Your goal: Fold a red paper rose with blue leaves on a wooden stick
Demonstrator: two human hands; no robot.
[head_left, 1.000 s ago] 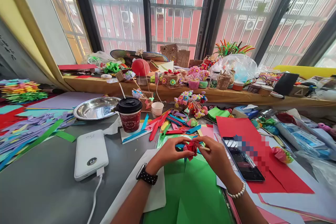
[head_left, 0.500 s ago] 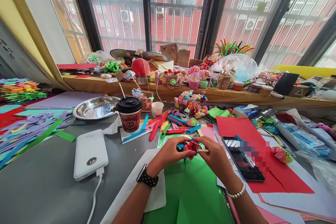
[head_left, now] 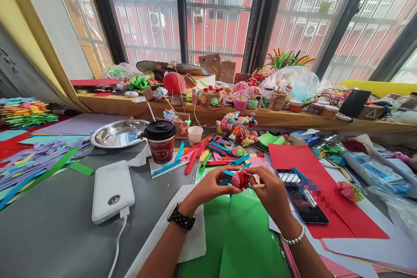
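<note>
A folded paper flower [head_left: 240, 180], red and pink with blue strips sticking out, is held up above the green paper [head_left: 247, 230]. My left hand [head_left: 208, 186] pinches its left side between thumb and fingers. At its right edge, the fingers of my right hand [head_left: 269, 189] are closed on the pink part of the flower. A short pale wooden stick [head_left: 259, 186] juts from between those right fingers. The fingertips hide part of the folds.
Coloured paper strips [head_left: 202, 150] lie behind my hands, near a lidded paper coffee cup [head_left: 160, 145]. Left is a white power bank [head_left: 113, 191] with a cable. On the right, a phone [head_left: 304, 200] rests on red paper [head_left: 352, 208]. Crafts crowd the windowsill [head_left: 137, 106].
The flower has turned in my hands, so more of its red folds now face me. My left hand has shifted slightly left, and my right fingers have moved a little right.
</note>
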